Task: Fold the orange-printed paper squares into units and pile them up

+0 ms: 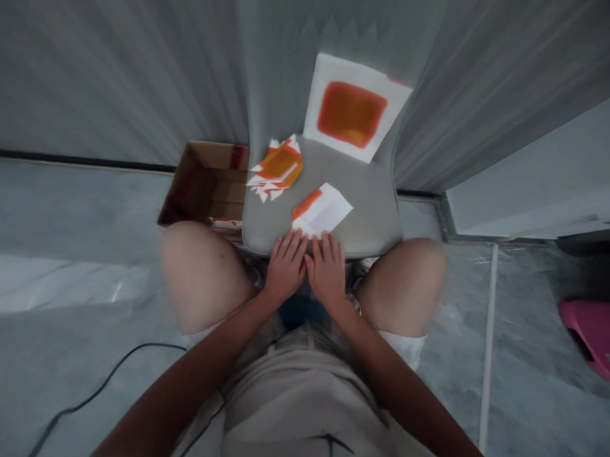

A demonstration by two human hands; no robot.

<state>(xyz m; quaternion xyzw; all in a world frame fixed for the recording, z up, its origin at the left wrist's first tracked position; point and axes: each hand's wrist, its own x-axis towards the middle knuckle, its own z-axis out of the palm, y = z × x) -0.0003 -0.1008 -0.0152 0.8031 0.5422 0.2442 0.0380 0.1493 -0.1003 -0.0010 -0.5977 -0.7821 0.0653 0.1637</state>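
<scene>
On the grey chair seat [369, 206] lies a partly folded sheet of paper [327, 211], white with an orange strip along its left. My left hand [286, 259] rests palm down at its near edge, fingers stretched out. Beside it my right hand [326, 264] lies flat too, its fingertips touching the paper's near edge. The two thumbs come close together. To the left sits a pile of pointed folded papers [280, 166] in orange and white. A flat white sheet with an orange square [354, 113] leans against the chair's back.
An open cardboard box [210, 182] stands on the floor left of the chair, with some folded paper at its near side. Grey curtains [104, 75] hang behind. A black cable [105, 385] runs over the floor at left, and a pink plastic object [599, 338] is at far right.
</scene>
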